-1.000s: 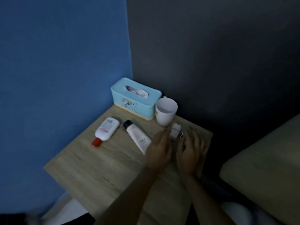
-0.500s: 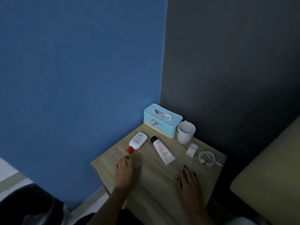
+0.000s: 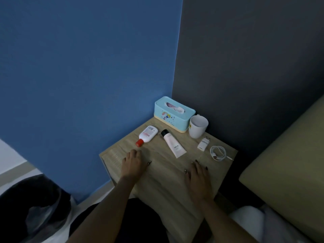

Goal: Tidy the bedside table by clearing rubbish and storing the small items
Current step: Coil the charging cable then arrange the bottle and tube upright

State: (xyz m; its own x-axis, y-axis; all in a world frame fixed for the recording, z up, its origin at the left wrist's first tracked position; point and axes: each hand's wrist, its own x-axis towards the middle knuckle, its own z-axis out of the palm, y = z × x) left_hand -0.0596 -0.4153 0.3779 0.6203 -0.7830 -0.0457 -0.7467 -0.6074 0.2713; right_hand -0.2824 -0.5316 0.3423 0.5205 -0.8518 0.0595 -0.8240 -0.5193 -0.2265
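Note:
On the wooden bedside table (image 3: 161, 179) lie a white bottle with a red cap (image 3: 147, 135), a white tube with a black cap (image 3: 173, 145), a white charger plug (image 3: 203, 143) and a coiled white cable (image 3: 218, 153). A light blue tissue box (image 3: 173, 113) and a white mug (image 3: 197, 126) stand at the back. My left hand (image 3: 133, 163) rests flat on the table just in front of the red cap. Flat on the table, my right hand (image 3: 197, 174) lies in front of the tube and cable. Neither hand holds anything.
A bin lined with a black bag (image 3: 33, 207) stands on the floor at lower left. A blue wall (image 3: 87, 67) is to the left, a dark grey wall (image 3: 245, 58) behind. A beige mattress edge (image 3: 289, 163) borders the table's right side.
Both hands pulled back from the plug and cable to the table's front; the left went leftward near the red-capped bottle. The view lifted and drew back, bringing the bin into sight.

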